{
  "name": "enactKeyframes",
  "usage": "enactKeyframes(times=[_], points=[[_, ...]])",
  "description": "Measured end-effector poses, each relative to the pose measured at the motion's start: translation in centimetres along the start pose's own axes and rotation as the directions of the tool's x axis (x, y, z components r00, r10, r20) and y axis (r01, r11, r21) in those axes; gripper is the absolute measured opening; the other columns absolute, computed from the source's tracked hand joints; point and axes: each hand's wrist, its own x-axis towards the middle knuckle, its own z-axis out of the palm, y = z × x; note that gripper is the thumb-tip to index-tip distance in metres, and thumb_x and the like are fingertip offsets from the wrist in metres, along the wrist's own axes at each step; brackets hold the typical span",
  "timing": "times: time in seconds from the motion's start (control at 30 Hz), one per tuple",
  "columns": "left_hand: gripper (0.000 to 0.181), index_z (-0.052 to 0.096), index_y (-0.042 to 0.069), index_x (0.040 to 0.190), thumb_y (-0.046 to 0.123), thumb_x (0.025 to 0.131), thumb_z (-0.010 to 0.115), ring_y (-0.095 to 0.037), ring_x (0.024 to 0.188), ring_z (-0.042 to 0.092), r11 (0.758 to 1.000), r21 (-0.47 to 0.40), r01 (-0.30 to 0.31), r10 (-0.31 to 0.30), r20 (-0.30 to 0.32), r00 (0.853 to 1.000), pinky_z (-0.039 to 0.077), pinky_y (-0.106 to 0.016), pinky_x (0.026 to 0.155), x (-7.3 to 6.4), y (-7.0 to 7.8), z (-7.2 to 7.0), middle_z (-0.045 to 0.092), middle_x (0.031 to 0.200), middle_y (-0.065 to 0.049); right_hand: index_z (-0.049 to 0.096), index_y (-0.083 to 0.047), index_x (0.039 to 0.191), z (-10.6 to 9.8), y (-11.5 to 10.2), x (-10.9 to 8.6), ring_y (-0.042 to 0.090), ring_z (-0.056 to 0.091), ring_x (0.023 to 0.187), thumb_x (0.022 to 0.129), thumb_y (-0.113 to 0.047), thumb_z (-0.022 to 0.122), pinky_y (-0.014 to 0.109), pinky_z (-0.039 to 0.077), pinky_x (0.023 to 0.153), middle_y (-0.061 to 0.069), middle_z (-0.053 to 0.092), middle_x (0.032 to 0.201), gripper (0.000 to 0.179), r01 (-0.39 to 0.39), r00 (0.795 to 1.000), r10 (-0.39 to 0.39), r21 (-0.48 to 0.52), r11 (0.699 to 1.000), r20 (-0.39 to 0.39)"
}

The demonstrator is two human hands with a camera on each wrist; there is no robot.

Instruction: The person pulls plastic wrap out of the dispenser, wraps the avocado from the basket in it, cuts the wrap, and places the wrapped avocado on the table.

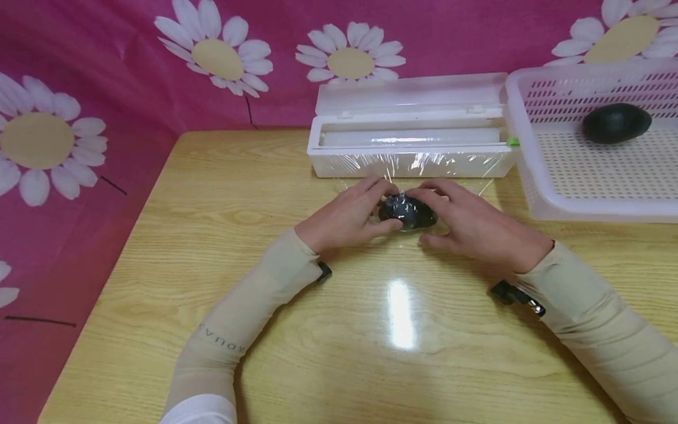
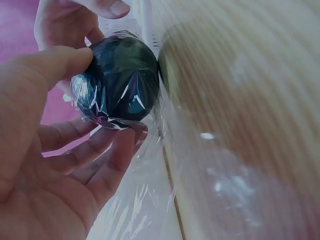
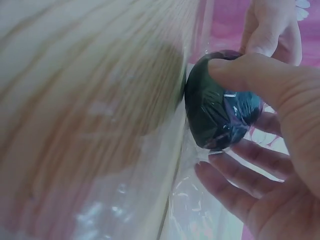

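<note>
A dark green avocado (image 1: 410, 212) covered in shiny cling film lies on the table between the two hands. My left hand (image 1: 346, 215) grips its left end, thumb on the near side and fingers curled over the far side. Around the right end curls my right hand (image 1: 466, 221), its thumb (image 3: 235, 72) over the avocado in the right wrist view. Creases in the film (image 2: 135, 92) show in the left wrist view. From the avocado the clear sheet stretches back to a white cling film box (image 1: 413, 162), whose lid is raised with the roll (image 1: 413, 137) inside.
A pale plastic basket (image 1: 598, 209) stands right of the box, with another dark avocado (image 1: 617, 123) in it. A green piece (image 1: 512, 142) sits at the box's right end. Behind the wooden table (image 1: 318, 353) hangs a pink flowered cloth (image 1: 132, 53).
</note>
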Motion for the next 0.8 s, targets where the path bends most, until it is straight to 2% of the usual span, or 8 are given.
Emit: enactKeyframes(times=[0.2,0.37,0.43,0.63,0.8], points=[[0.066,0.034,0.018,0.144,0.048,0.092,0.061,-0.01,0.111,0.058,0.999,-0.029,0.029,-0.029,0.008,1.0,0.05,-0.032,0.099,0.1,-0.3,-0.15,0.057,0.131,-0.002,0.037,-0.014,0.149,0.05,0.01,0.28,0.028,0.054,0.12,0.083,-0.03,0.076,0.051,0.047,0.104,0.011,0.047,0.138,0.078,0.021,0.999,-0.022,-0.035,0.999,-0.024],[0.057,0.044,0.02,0.137,0.049,0.092,0.061,-0.012,0.113,0.053,1.0,0.009,-0.014,0.014,-0.005,1.0,0.047,-0.033,0.103,0.04,-0.4,-0.15,0.054,0.131,-0.001,0.039,-0.016,0.146,-0.12,0.03,0.28,0.027,0.056,0.117,0.085,-0.032,0.075,0.051,0.049,0.1,0.01,0.05,0.136,0.073,0.005,0.999,-0.006,-0.027,1.0,-0.034],[0.054,0.047,0.019,0.134,0.049,0.091,0.061,-0.013,0.114,0.051,0.999,0.028,-0.027,0.027,-0.016,1.0,0.046,-0.033,0.105,0.02,-0.38,-0.19,0.052,0.131,-0.001,0.042,-0.015,0.144,-0.18,0.1,0.27,0.026,0.056,0.116,0.085,-0.031,0.075,0.05,0.049,0.1,0.009,0.051,0.134,0.07,0.021,0.999,-0.022,-0.027,0.999,-0.047],[0.062,0.045,0.014,0.137,0.05,0.09,0.062,-0.013,0.115,0.049,0.998,0.05,-0.029,0.031,-0.047,0.998,0.046,-0.033,0.105,-0.08,-0.3,-0.43,0.049,0.134,-0.003,0.047,-0.009,0.139,-0.19,0.35,0.44,0.026,0.057,0.113,0.082,-0.025,0.078,0.047,0.049,0.099,0.011,0.055,0.127,0.067,0.109,0.986,-0.116,-0.064,0.992,-0.119],[0.063,0.045,0.016,0.138,0.052,0.09,0.062,-0.014,0.117,0.05,0.998,0.06,-0.027,0.03,-0.044,0.999,0.045,-0.034,0.107,-0.22,-0.28,-0.53,0.049,0.135,-0.003,0.045,-0.013,0.142,-0.14,0.26,0.33,0.025,0.056,0.115,0.084,-0.03,0.076,0.048,0.049,0.099,0.009,0.053,0.131,0.068,0.088,0.991,-0.094,-0.063,0.994,-0.095]])
